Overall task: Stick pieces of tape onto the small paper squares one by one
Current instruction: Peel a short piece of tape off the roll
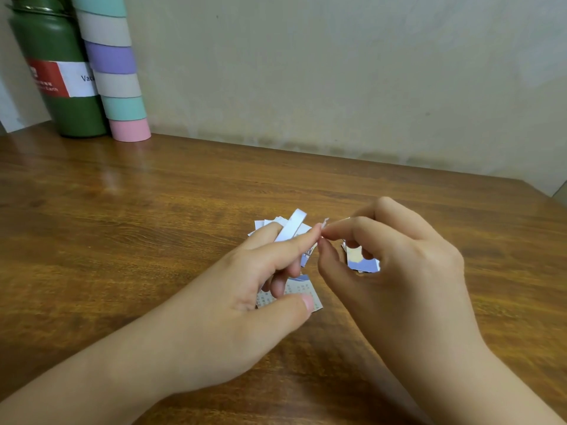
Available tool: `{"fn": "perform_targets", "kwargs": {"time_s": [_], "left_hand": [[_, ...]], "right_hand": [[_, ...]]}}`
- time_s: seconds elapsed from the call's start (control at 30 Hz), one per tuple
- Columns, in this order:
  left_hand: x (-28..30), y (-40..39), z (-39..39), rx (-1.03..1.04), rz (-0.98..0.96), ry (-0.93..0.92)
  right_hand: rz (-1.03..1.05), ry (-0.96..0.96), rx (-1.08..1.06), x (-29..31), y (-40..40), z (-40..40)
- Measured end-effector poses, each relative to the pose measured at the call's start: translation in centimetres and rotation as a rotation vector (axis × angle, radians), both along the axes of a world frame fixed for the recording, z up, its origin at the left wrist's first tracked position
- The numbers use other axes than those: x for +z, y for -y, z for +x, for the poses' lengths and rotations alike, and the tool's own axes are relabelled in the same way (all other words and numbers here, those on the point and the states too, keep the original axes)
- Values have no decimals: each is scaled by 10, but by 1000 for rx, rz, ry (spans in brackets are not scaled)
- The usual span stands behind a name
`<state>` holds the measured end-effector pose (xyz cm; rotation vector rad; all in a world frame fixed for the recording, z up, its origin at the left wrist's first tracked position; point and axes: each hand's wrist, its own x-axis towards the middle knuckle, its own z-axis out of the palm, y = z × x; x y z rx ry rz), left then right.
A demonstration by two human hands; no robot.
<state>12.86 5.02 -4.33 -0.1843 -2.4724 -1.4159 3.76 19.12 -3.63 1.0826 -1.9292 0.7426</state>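
Both hands met over the wooden counter (153, 216). Left hand (245, 289) had fingers curled around a white tape strip (291, 228), which stuck up between index and middle finger; its thumb lay on a printed paper square (294, 294) flat on the counter. Right hand (395, 265) pinched a tiny tape piece (324, 223) between thumb and index tip, touching the left index tip. More paper squares (360, 262) lay beneath the right hand, others behind the left fingers. Far left by the wall stood a green bottle (52, 72), and just beside it a stack of pastel tape rolls (113, 72).
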Motion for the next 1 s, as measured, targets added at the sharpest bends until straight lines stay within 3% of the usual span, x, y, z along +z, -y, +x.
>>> {"fn": "perform_targets", "kwargs": {"time_s": [0.23, 0.5, 1.0], "left_hand": [[1, 1, 1, -16, 2, -9], [0, 1, 1, 17, -72, -20], [-1, -1, 1, 3, -149, -52]], "right_hand": [[-10, -19, 4, 0, 0, -1], [-60, 188, 87, 0, -1, -3], [-103, 274, 101, 0, 1, -2]]}}
